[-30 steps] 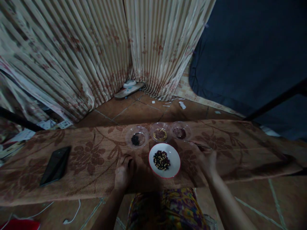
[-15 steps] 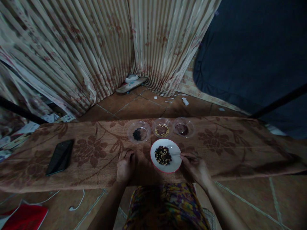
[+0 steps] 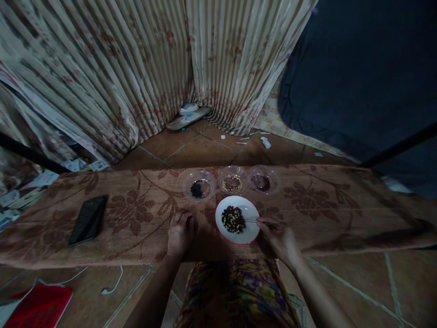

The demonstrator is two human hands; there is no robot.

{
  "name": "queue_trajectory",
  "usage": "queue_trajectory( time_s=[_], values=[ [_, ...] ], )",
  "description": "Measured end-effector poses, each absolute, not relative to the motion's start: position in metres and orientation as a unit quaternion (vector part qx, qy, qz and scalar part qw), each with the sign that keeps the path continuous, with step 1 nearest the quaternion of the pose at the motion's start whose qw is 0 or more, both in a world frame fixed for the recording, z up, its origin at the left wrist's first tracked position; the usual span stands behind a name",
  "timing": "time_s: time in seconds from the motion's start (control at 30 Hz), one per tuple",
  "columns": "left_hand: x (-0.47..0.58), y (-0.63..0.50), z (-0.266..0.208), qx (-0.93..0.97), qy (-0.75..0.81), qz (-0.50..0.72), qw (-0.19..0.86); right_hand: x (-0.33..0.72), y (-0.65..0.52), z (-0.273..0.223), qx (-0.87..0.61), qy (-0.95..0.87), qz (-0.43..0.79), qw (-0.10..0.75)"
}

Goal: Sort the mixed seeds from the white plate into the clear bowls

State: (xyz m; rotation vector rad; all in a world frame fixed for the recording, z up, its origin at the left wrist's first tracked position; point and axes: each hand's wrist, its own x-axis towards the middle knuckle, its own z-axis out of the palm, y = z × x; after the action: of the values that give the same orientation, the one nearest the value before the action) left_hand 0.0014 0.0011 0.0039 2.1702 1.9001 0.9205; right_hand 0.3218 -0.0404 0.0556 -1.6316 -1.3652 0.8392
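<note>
On the brown cloth (image 3: 146, 237): white bowl (image 3: 248, 233) of mixed beans (image 3: 232, 219), entered from the right by slim tweezers (image 3: 251, 221) in the pinching right hand (image 3: 279, 238); at left, curled left hand (image 3: 180, 233), contents indiscernible. Possible fault: beans flicked out through a slipping pinch.

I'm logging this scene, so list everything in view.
Cloth: one, patterned brown, foreground
Plate: one, white with red rim, centre
Beans: many, black, yellow, dark red, on plate and in bowls
Bowls: three, clear, row beyond plate
Metal tool: one, silvery, over plate
Phone: one, black, cloth's left
Curtains: count unclear, striped cream, behind
Cover: one, navy, upper right
Skateboard: one, brown, by curtains
Scraps: several, white, floor
Papers: several, whitish, far left
Cable: one, white, lower left
Flat thing: one, red, lower left
Bars: two, black, side edges
Garment: one, multicoloured, bottom centre
Left hand: one, curled on cloth
Right hand: one, holding metal tool
</note>
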Motion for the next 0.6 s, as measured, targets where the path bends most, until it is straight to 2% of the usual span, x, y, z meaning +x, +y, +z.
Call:
queue_trajectory(
  time_s=[0.6],
  values=[
    [0.0011,0.0009,0.0046,0.720,0.620,0.304,0.062,0.3226,-0.0417,0.0532,-0.652,-0.546,0.318,0.419]
  ],
)
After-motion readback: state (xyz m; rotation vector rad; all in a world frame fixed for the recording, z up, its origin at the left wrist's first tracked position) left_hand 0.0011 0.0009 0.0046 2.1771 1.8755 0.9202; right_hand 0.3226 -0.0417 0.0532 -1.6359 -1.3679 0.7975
